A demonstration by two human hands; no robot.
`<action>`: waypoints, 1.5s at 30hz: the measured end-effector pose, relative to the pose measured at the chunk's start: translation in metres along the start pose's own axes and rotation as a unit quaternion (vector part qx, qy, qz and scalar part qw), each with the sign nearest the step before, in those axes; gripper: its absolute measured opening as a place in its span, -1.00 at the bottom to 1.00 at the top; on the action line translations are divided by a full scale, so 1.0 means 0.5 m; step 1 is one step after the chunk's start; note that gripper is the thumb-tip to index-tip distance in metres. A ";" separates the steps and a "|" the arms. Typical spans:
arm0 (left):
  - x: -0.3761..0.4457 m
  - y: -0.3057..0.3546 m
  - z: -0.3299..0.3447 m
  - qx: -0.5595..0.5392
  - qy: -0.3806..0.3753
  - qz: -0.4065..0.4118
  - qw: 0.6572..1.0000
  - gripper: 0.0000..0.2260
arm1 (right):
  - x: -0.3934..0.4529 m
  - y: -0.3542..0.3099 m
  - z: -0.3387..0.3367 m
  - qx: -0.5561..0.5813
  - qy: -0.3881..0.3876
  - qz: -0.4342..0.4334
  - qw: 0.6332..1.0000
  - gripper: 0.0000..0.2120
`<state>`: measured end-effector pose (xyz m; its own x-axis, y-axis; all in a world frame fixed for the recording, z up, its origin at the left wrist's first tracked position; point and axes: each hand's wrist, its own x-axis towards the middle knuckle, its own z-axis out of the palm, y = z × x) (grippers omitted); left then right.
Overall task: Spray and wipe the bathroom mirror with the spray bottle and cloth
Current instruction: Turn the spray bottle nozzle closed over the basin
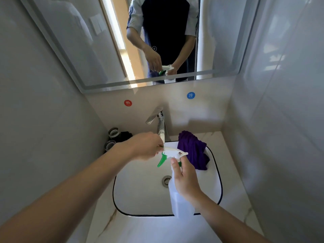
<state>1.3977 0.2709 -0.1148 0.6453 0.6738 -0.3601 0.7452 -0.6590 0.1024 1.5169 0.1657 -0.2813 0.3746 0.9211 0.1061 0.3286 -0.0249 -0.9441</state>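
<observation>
The right hand [185, 179] was wrapped around the neck and upper body of the spray bottle [178, 199], thumb up near the collar, holding it upright over the sink [140, 193]. The bottle was pale and see-through, with a white spray head and a green trigger [162, 160] hanging down on the left side. The left hand [147, 146] reached in from the left and pinched the front tip of the spray head with its fingertips (the nozzle itself was hidden behind those fingers, so how it was set could not be told).

The purple cloth [192, 151] lay bunched on the back right corner of the sink, draped over the rim and partly down into the basin, just behind the spray head and touched by neither hand. The tap [160, 123] stood behind the left hand, against the back wall. A red round sticker [128, 103] and a blue one [191, 95] sat on the wall above it. Two dark pipe fittings [112, 137] rested on the counter at the left. The mirror [70, 41] hung above, reflecting the person's arms and the bottle.
</observation>
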 end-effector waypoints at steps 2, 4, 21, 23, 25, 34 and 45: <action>-0.003 0.000 0.001 0.058 0.020 0.014 0.998 -0.78 | -0.001 0.003 0.000 0.002 0.000 -0.004 1.000 -0.63; -0.005 0.000 0.008 0.102 0.044 0.028 0.993 -0.77 | 0.001 0.005 0.000 0.002 0.002 -0.008 1.000 -0.63; 0.010 0.024 -0.018 0.069 -0.055 -0.018 0.996 -0.78 | -0.005 0.006 0.000 0.008 0.018 -0.016 1.000 -0.59; 0.016 0.030 -0.020 0.100 -0.061 -0.014 0.993 -0.84 | -0.004 0.007 0.000 0.011 0.015 -0.015 1.000 -0.61; 0.013 0.035 -0.018 0.159 -0.032 0.004 0.987 -0.86 | -0.005 0.005 0.001 0.017 0.013 -0.012 1.000 -0.58; -0.012 0.019 0.023 0.239 0.061 0.047 0.968 -0.77 | -0.014 -0.011 -0.003 0.007 0.027 -0.002 1.000 -0.60; -0.021 0.024 0.026 0.348 0.069 0.107 0.929 -0.78 | -0.033 -0.010 0.020 -0.041 0.101 -0.011 0.994 -0.66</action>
<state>1.3976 0.2517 -0.1219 0.8168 0.5080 -0.2735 0.3396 -0.8066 -0.4839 1.5003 0.1545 -0.2815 0.5306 0.8251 0.1942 0.4045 -0.0451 -0.9134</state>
